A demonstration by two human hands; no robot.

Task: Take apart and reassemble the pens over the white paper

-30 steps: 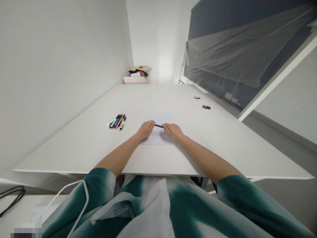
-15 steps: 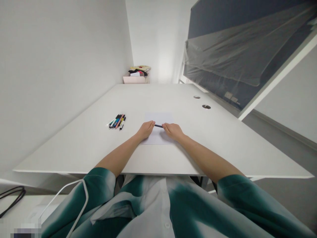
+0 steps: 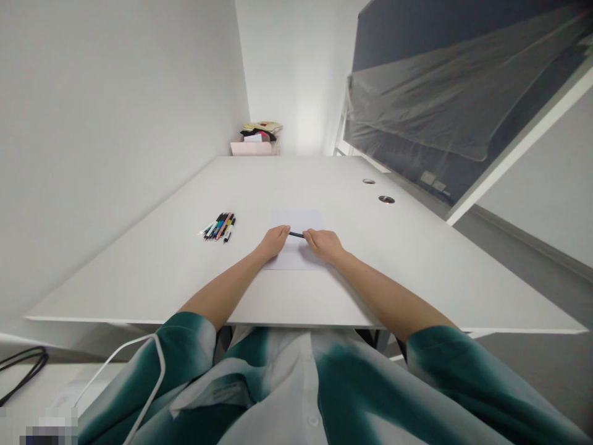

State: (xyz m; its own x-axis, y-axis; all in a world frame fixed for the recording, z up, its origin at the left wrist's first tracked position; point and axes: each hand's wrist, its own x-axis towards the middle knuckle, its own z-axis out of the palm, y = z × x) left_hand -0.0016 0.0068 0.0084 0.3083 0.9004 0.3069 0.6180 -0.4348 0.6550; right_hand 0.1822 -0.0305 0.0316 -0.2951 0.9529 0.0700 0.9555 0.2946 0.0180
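Observation:
A dark pen (image 3: 296,235) lies level between my two hands, just over a white sheet of paper (image 3: 299,259). My left hand (image 3: 274,241) is closed on the pen's left end, and my right hand (image 3: 323,245) grips its right end. Only the pen's middle shows; both ends are hidden in my fingers. The paper rests flat on the white table (image 3: 296,296), its side edges partly covered by my hands. To the left of my left hand lies a bunch of several pens (image 3: 218,227) in mixed colours, side by side.
Two round metal-rimmed fittings (image 3: 386,199) are set in the table's right side. At the far end stands a pale pink box (image 3: 252,148) with cloth-like items on top. A wall (image 3: 115,123) runs along the left; a dark panel under plastic sheeting (image 3: 426,105) leans in at right.

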